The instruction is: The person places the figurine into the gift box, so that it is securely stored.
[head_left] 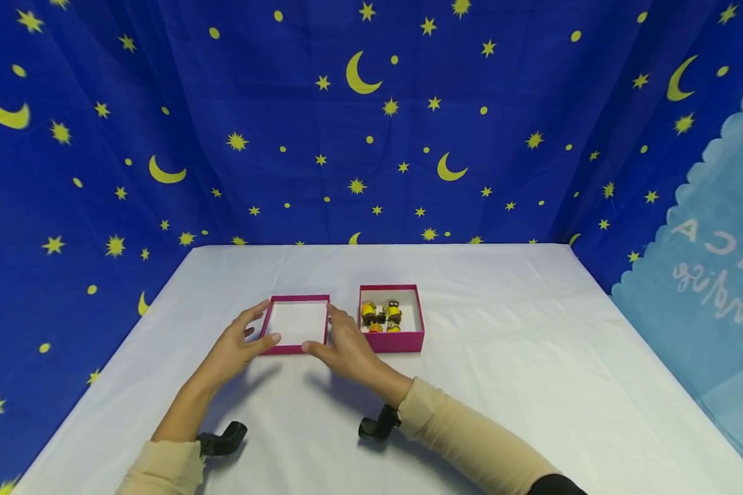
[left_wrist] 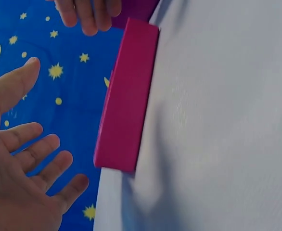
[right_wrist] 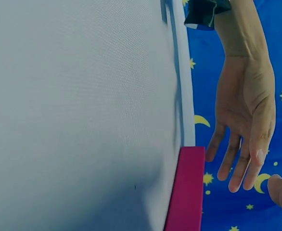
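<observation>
A shallow pink box lid (head_left: 294, 349) lies on the table with its white inside facing up. My left hand (head_left: 235, 346) is at its left side, thumb and fingers spread; in the left wrist view this hand (left_wrist: 30, 178) stands apart from the lid's pink side (left_wrist: 126, 96). My right hand (head_left: 347, 349) is at the lid's right side, its fingers extended and its thumb near the front corner. Between that hand and the right lies a deeper pink box (head_left: 399, 342) holding several small yellow toy figures (head_left: 393, 311).
White cloth covers the table (head_left: 501, 357). A blue curtain (head_left: 322, 130) with yellow moons and stars hangs behind and at the sides, with a light blue cloth (head_left: 712, 275) at the right. Black wrist mounts (head_left: 223, 440) stick out below both wrists.
</observation>
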`<state>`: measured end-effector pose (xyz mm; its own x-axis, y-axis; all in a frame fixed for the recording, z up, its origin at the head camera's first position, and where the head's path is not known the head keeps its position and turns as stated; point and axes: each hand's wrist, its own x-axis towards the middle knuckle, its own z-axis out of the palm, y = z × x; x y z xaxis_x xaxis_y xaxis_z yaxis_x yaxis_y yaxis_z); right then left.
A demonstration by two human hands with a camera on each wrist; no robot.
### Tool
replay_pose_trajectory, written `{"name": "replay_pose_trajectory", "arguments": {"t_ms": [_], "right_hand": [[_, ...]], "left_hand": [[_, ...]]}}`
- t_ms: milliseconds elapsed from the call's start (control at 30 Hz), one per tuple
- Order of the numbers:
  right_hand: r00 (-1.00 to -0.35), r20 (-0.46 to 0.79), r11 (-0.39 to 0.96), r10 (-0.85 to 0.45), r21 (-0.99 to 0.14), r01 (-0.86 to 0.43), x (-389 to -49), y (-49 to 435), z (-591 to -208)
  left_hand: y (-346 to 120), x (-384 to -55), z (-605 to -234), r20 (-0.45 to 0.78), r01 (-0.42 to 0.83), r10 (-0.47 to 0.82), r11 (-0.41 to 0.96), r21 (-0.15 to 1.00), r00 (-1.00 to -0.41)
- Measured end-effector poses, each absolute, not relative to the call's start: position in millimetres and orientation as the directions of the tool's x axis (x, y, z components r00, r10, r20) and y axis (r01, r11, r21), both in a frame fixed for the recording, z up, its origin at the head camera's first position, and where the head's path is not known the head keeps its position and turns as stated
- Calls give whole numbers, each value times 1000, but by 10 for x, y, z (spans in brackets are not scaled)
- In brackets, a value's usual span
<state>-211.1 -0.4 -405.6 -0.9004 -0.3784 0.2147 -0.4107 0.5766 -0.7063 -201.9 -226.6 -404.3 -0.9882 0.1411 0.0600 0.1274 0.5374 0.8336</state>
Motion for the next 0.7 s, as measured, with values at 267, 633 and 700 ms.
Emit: {"name": "replay_pose_trajectory", "arguments": {"t_ms": [267, 633, 700], "right_hand": [[-918, 180, 598, -352, -712, -368, -2176, -133, -4123], [-961, 85, 673, -262, -698, -245, -2230, -248, -4219], [-964, 94, 675, -250, -697, -243, -2242, -264, -4244]], "left_hand": [[-2415, -2055, -4120, 26, 106, 148, 568, 816, -989], [-2517, -2104, -4158, -38, 64, 153, 612, 788, -988], [-2525, -2110, -4167, -42, 66, 157, 622, 780, -987]]}}
